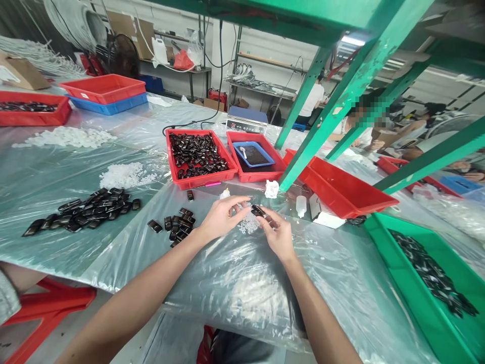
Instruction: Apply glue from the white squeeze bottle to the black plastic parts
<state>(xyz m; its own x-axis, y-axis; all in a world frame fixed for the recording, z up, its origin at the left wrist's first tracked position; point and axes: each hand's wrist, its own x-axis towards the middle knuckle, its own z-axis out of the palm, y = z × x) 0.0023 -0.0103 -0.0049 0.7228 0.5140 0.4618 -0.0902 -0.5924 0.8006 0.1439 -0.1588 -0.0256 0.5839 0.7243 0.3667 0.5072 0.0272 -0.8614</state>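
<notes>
In the middle of the table, my right hand (278,232) grips a small glossy black plastic casing (258,210) between thumb and fingers. My left hand (223,217) is beside it, thumb and fingertips pinched close to the casing's left end; whatever they hold is too small to make out. Just below both hands lies a little pile of small clear-white pieces (248,223). To the left of my left wrist is a loose group of similar black casings (178,226). A single black casing (190,195) lies apart from them, near a pink pen (212,184).
A red tray of black casings (202,180) and a red tray holding a blue tray (253,163) stand ahead. Green metal legs (303,144) slant down at right, near an empty red tray (348,194) and a green bin (407,283). More casings (85,210) lie left.
</notes>
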